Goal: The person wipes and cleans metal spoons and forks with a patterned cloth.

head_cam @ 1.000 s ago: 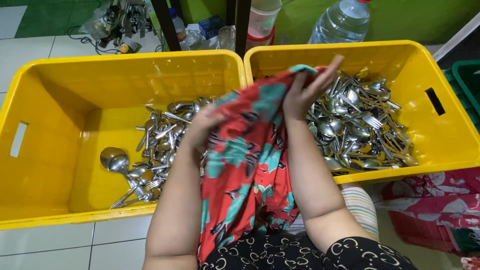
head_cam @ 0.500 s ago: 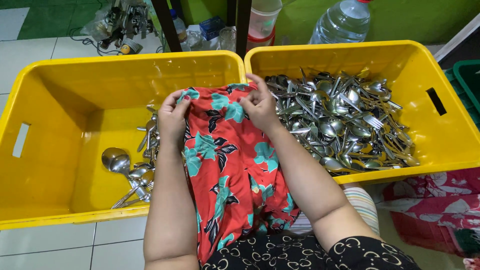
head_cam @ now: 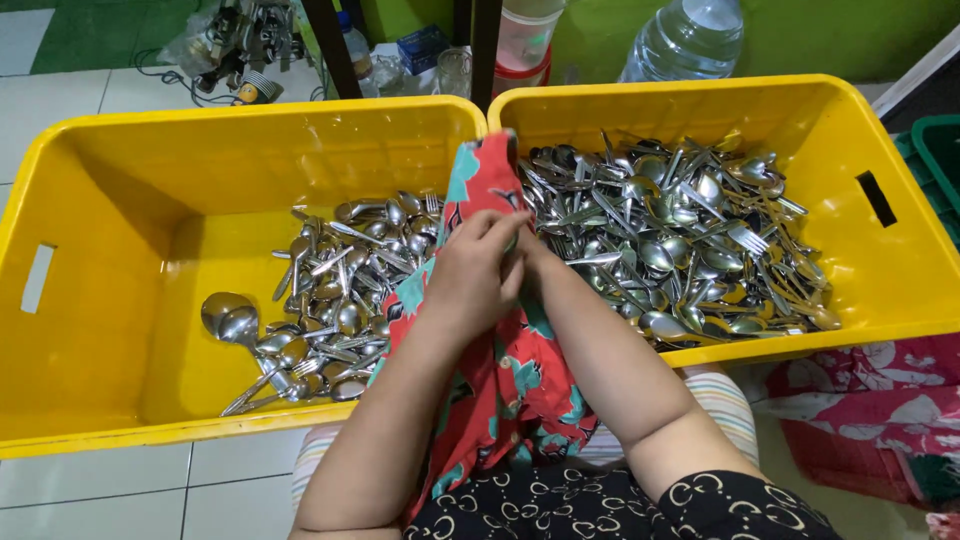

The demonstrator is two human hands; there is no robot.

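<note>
Both hands are bunched together right over the seam where the two yellow bins meet, working a soft red cloth [head_cam: 520, 380] with a teal leaf print. The left hand [head_cam: 470, 275] sits on top with its fingers curled down and clamped on a fold of the fabric. The right hand [head_cam: 528, 252] is tucked underneath and mostly hidden, so I can't tell if it's gripping or just pressed against the cloth. The cloth drapes in loose folds from the hands down to the lap, and one corner pokes up over the bin rims. The left bin [head_cam: 110, 200] is smooth hard plastic with a slot handle in its side, and it has a modest heap of shiny metal spoons and forks [head_cam: 330, 290] plus a round ladle [head_cam: 222, 312] lying apart near the wall. The right bin [head_cam: 850, 130] is stuffed with a much bigger tangled pile of cutlery [head_cam: 680, 240], all glossy steel. A clear water bottle [head_cam: 690, 40] stands behind it.
</note>
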